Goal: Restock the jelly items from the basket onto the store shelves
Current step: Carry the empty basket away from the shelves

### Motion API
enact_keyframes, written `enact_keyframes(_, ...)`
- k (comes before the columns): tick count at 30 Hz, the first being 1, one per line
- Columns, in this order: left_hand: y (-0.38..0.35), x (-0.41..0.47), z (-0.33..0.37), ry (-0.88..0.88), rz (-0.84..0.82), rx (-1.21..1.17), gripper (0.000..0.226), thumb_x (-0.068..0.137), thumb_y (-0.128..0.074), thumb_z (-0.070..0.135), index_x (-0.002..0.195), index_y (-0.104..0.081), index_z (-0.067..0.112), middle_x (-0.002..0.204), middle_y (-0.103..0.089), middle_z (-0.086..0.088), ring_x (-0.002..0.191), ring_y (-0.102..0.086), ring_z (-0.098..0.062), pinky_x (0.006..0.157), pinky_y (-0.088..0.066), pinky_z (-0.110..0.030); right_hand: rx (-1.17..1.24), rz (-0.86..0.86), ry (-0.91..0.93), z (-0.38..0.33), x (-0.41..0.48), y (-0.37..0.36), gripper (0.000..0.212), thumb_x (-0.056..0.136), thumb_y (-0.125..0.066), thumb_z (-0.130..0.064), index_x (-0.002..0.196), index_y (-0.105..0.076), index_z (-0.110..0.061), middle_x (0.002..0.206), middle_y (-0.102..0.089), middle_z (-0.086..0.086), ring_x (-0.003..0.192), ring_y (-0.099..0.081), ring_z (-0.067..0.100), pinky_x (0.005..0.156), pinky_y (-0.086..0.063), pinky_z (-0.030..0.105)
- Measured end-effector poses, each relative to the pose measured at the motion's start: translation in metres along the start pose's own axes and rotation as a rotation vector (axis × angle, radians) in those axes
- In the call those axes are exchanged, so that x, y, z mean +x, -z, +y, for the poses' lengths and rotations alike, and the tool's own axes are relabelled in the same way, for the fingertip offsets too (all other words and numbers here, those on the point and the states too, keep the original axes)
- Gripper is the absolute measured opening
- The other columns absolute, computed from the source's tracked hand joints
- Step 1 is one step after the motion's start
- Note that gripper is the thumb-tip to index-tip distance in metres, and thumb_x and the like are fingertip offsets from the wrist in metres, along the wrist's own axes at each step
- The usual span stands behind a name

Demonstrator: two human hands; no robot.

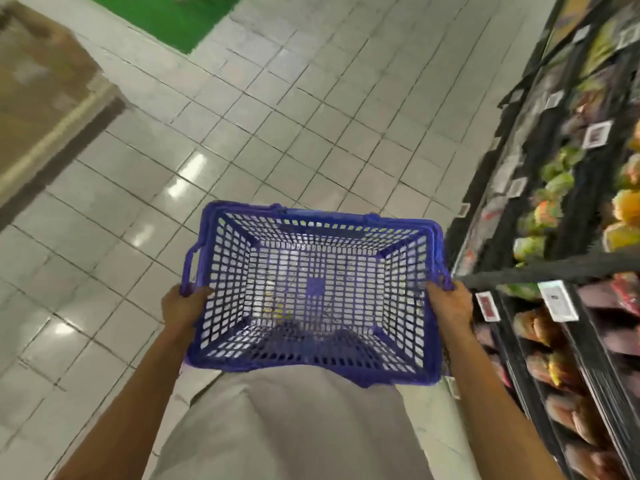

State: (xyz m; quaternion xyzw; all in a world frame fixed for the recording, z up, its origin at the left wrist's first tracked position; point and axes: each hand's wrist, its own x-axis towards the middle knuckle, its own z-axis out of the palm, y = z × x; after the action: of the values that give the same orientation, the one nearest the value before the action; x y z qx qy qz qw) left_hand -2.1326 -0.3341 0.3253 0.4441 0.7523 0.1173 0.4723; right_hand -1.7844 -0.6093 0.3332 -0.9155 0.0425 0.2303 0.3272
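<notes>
Our left hand and right hand each grip the seemingly empty blue plastic mesh basket; black store shelves lie right of it.

Blur is smearing the shelves and their packets beyond telling, and the right edge is cutting them off. The price tags are blurring past reading. The rim of the basket is hiding fingers of the left hand and right hand.

Tiled floor is spread beyond the left hand, green patch seen farther ahead, blurry brown box parked off its left.
</notes>
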Motion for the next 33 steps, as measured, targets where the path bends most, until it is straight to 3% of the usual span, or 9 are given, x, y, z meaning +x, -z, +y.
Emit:
enact_keyframes(2, -0.001, 0.007, 0.017, -0.013, 0.026, -0.026, 0.024, 0.079, -0.075, 0.014, 0.096, -0.060, 0.006, 0.100, -0.067, -0.024, 0.080, -0.063, -0.029, 0.081, -0.055, -0.047, 0.034, 0.014, 0.055, -0.018, 0.003, -0.004, 0.019, 0.086, -0.072, -0.026, 0.097, -0.069, -0.011, 0.087, -0.068, 0.014, 0.080, -0.063, 0.027, 0.056, -0.037, 0.026)
enact_keyframes(4, -0.005, 0.022, 0.042, -0.007, 0.059, -0.081, 0.024, 0.078, -0.075, 0.013, 0.097, -0.061, 0.006, 0.099, -0.068, -0.023, 0.085, -0.065, -0.032, 0.085, -0.055, -0.050, 0.103, 0.032, 0.062, -0.046, 0.021, -0.016, 0.015, 0.085, -0.071, -0.023, 0.093, -0.065, -0.011, 0.078, -0.064, 0.005, 0.074, -0.060, 0.024, 0.053, -0.037, 0.025)
enact_keyframes(8, -0.031, 0.049, 0.099, -0.017, 0.092, -0.120, 0.021, 0.078, -0.073, 0.013, 0.096, -0.061, 0.011, 0.093, -0.069, -0.017, 0.084, -0.066, -0.032, 0.080, -0.055, -0.044, 0.174, 0.011, 0.050, -0.106, 0.076, -0.039, 0.022, 0.083, -0.073, -0.018, 0.103, -0.068, -0.009, 0.086, -0.069, 0.007, 0.075, -0.063, 0.023, 0.065, -0.047, 0.030)
enact_keyframes(12, -0.071, 0.086, 0.166, 0.006, 0.122, -0.181, 0.022, 0.080, -0.071, 0.011, 0.099, -0.059, 0.010, 0.091, -0.066, -0.015, 0.079, -0.064, -0.030, 0.074, -0.051, -0.037, 0.228, -0.061, 0.087, -0.184, 0.152, -0.065, 0.021, 0.081, -0.076, -0.021, 0.101, -0.070, -0.016, 0.080, -0.070, 0.001, 0.071, -0.066, 0.018, 0.063, -0.047, 0.025)
enact_keyframes(17, -0.103, 0.126, 0.262, 0.043, 0.223, -0.255, 0.022, 0.080, -0.071, 0.012, 0.098, -0.059, 0.008, 0.093, -0.066, -0.017, 0.085, -0.065, -0.032, 0.086, -0.055, -0.048, 0.203, -0.151, 0.121, -0.313, 0.241, -0.088, 0.018, 0.078, -0.076, -0.017, 0.095, -0.071, -0.014, 0.083, -0.073, 0.008, 0.075, -0.070, 0.028, 0.072, -0.059, 0.042)
enact_keyframes(24, -0.119, 0.182, 0.354, 0.088, 0.350, -0.380, 0.024, 0.081, -0.069, 0.013, 0.102, -0.062, 0.004, 0.094, -0.067, -0.019, 0.083, -0.063, -0.029, 0.083, -0.054, -0.044, 0.197, -0.248, 0.183, -0.461, 0.316, -0.143, 0.015, 0.074, -0.079, -0.020, 0.086, -0.072, -0.024, 0.073, -0.072, -0.005, 0.056, -0.066, 0.010, 0.056, -0.053, 0.025)
enact_keyframes(30, -0.116, 0.274, 0.423, 0.128, 0.433, -0.510, 0.019, 0.080, -0.068, 0.023, 0.086, -0.062, 0.007, 0.076, -0.062, -0.012, 0.064, -0.055, -0.024, 0.066, -0.048, -0.035, 0.164, -0.317, 0.211, -0.582, 0.357, -0.231, 0.018, 0.076, -0.079, -0.017, 0.089, -0.070, -0.025, 0.082, -0.074, 0.007, 0.070, -0.071, 0.027, 0.070, -0.061, 0.041)
enact_keyframes(33, -0.106, 0.328, 0.467, 0.142, 0.464, -0.535, 0.017, 0.082, -0.067, 0.023, 0.084, -0.058, 0.009, 0.075, -0.061, -0.012, 0.067, -0.057, -0.025, 0.062, -0.048, -0.035, 0.130, -0.326, 0.233, -0.647, 0.368, -0.275, 0.020, 0.077, -0.078, -0.017, 0.096, -0.072, -0.017, 0.085, -0.075, 0.009, 0.074, -0.072, 0.029, 0.074, -0.061, 0.046)
